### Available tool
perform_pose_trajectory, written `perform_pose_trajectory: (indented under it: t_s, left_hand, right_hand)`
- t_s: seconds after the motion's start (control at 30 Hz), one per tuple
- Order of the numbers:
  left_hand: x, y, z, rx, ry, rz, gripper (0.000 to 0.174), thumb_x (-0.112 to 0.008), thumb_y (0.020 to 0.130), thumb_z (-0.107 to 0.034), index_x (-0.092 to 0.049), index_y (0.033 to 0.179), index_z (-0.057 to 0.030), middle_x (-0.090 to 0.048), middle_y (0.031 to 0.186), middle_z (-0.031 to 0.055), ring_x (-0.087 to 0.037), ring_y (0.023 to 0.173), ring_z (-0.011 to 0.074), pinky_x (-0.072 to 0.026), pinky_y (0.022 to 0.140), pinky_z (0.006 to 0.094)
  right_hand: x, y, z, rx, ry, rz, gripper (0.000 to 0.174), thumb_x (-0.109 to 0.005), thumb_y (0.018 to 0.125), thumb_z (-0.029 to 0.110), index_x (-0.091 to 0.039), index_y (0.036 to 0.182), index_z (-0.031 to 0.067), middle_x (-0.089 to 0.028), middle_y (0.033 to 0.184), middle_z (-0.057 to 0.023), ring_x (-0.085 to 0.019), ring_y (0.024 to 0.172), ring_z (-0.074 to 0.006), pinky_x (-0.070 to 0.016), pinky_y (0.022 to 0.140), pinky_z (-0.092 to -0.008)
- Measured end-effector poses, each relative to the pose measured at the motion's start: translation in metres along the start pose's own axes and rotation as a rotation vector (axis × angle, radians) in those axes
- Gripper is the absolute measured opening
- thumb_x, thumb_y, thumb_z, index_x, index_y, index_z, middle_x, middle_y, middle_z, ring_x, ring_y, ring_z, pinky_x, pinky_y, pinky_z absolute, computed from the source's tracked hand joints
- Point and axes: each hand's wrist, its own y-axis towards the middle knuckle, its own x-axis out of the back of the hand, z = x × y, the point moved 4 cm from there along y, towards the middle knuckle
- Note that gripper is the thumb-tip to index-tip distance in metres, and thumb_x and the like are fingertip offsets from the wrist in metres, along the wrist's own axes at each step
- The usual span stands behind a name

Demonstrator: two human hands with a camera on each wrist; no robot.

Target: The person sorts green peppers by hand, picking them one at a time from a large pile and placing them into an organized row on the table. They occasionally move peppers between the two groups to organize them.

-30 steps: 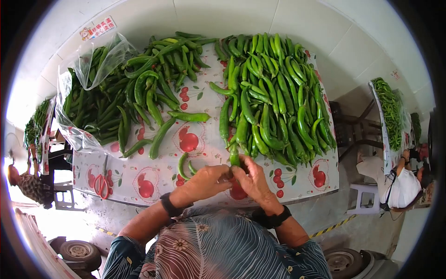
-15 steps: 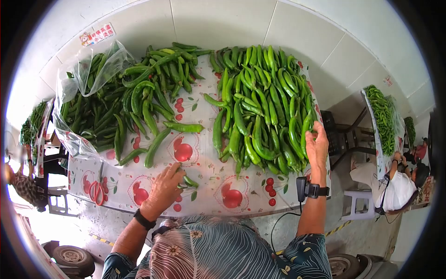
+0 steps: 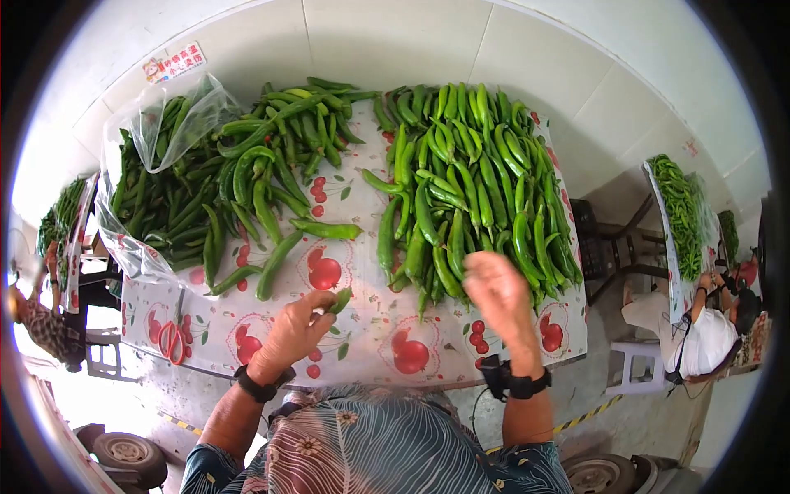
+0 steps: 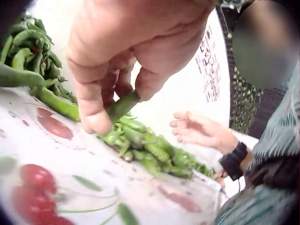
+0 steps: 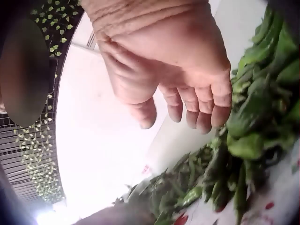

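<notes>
My left hand (image 3: pixel 290 336) pinches a short green chili pepper (image 3: pixel 341 301) between thumb and fingers, over the flowered tablecloth. In the left wrist view that pepper (image 4: pixel 123 106) points out from between the fingertips. My right hand (image 3: pixel 500 300), blurred, is above the front of the neatly laid chili peppers (image 3: pixel 485 181). Its fingers hang loosely bent with nothing between them in the right wrist view, where the palm of the hand (image 5: pixel 164 65) shows. To the left, a loose heap of chili peppers (image 3: pixel 185 185) spills out of a clear plastic bag (image 3: pixel 136 247).
Red-handled scissors (image 3: pixel 172 342) lie near the table's front left edge. A few single peppers, one of them a light green pepper (image 3: pixel 327 228), lie between the heap and the rows. A tiled wall (image 3: pixel 395 41) stands behind the table. Other people work at side tables.
My hands, together at one pepper a second ago, have parted. The left has picked a short pepper off the cloth; the right went to the rows' right edge, then came back leftward without a pepper.
</notes>
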Motion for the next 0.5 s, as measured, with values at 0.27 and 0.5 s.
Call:
perform_pose_trajectory:
  t_s: [0.27,0.5]
  left_hand:
    - [-0.039,0.018,-0.032,0.12,-0.391,0.261,0.025,-0.059,0.089,-0.016,-0.06,0.107,0.002,-0.063,0.076,0.0019,-0.054,0.064,0.0059,-0.0459,0.055,0.0229]
    - [-0.052,0.015,-0.036,0.176,-0.837,0.428,0.046,-0.055,0.096,-0.022,-0.042,0.134,-0.0002,-0.058,0.117,0.0092,-0.058,0.101,0.0154,-0.0518,0.085,0.0316]
  right_hand:
    - [-0.109,-0.025,0.039,0.326,-0.134,0.351,0.066,-0.073,0.079,0.014,-0.04,0.136,0.0098,-0.059,0.118,-0.018,-0.063,0.103,-0.0319,-0.052,0.082,-0.0392]
    - [-0.095,-0.024,0.031,0.335,-0.079,0.212,0.045,-0.069,0.08,0.007,-0.053,0.122,0.0082,-0.063,0.104,-0.0179,-0.064,0.093,-0.0358,-0.0521,0.076,-0.0382]
